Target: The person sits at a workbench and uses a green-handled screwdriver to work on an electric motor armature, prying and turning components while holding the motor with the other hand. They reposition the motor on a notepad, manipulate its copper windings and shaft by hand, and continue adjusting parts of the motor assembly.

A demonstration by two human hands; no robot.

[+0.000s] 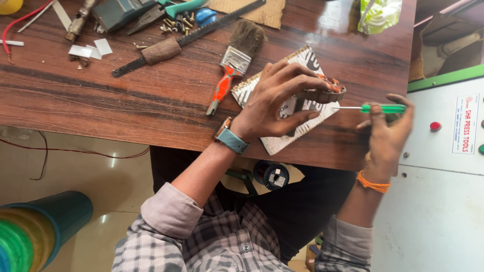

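My left hand (277, 100) presses down on a ring-shaped motor stator (322, 93) with brownish windings, its fingers spread over the ring. The stator rests on a piece of white corrugated card (282, 138) on the wooden table (126, 95). My right hand (385, 133) holds a green-handled screwdriver (378, 108) level, with the thin metal tip pointing left at the stator's side. A teal-strapped watch (232, 138) sits on my left wrist and an orange thread band (373, 184) on my right wrist.
A paintbrush with an orange handle (229, 68) lies left of the card. A hacksaw blade with a wrapped grip (171, 43), pliers (166, 11), screws and white scraps lie at the table's back. A grey machine panel (438, 151) stands on the right. Stacked coloured tubs (35, 226) sit on the floor at left.
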